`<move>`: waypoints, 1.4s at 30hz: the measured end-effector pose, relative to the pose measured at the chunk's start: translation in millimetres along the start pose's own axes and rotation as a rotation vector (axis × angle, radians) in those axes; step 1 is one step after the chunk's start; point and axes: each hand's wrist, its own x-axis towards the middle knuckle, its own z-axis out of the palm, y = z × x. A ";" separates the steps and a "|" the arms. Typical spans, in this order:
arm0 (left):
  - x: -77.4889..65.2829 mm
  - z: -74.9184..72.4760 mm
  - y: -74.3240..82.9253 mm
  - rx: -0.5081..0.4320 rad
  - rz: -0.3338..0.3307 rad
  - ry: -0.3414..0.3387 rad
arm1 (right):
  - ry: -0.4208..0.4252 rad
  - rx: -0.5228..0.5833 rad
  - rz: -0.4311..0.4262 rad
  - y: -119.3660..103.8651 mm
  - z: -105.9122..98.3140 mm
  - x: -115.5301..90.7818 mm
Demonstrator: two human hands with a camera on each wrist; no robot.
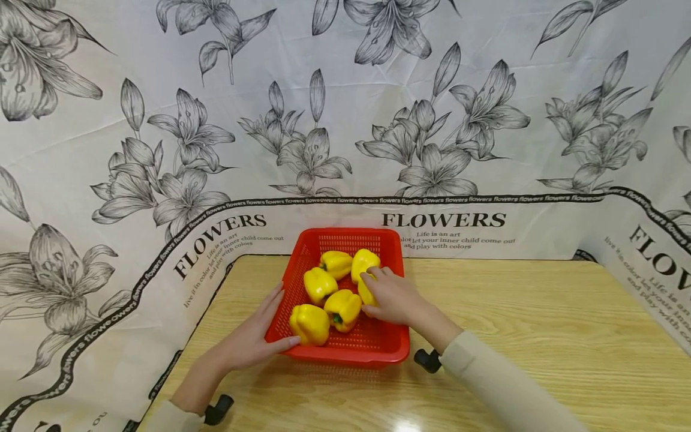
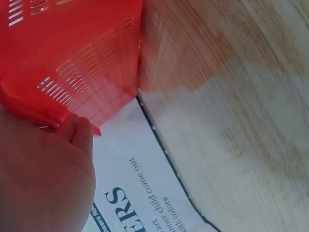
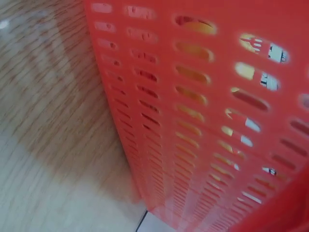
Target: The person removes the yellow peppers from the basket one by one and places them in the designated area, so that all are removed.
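- Left hand (image 1: 248, 339): spread wide, thumb along the near rim, fingers against the left side of the basket. Judged function: steadying. Finger undersides are hidden; the left wrist view cuts off most of the hand.
- Red basket (image 1: 351, 358): on the table (image 1: 513, 312), near the patterned cloth (image 1: 324, 207). Its floor is partly covered by its contents.
- Front-left pepper (image 1: 309, 324): inside the basket, just beside the left thumb.
- Middle-left pepper (image 1: 320, 285), back pepper (image 1: 336, 264) and stem-forward pepper (image 1: 343, 310): loosely grouped inside the basket; whether all of them touch cannot be told.
- Back-right pepper (image 1: 365, 264): inside, its lower part covered by the right hand.
- Held pepper (image 1: 365, 292): inside, near the right wall, largely masked by the fingers.
- Right hand (image 1: 396, 297): fingers curved round the held pepper, thumb on the near side. Judged step: handling this pepper within the basket. Next move, as judged: secure contact and control without disturbing the back-right pepper. Grip firmness cannot be told; the right wrist view shows the slotted wall, with yellow through the openings, but no fingers.
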 end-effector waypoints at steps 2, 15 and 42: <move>-0.4 0.2 0.4 -0.002 -0.009 -0.004 | -0.005 -0.035 0.000 -0.9 2.6 1.7; -0.6 0.6 0.7 -0.006 -0.023 0.000 | 0.008 -0.150 0.046 -3.2 13.0 8.9; -0.7 4.2 -2.1 -0.007 0.013 0.021 | 0.082 -0.147 0.008 -2.8 18.1 7.9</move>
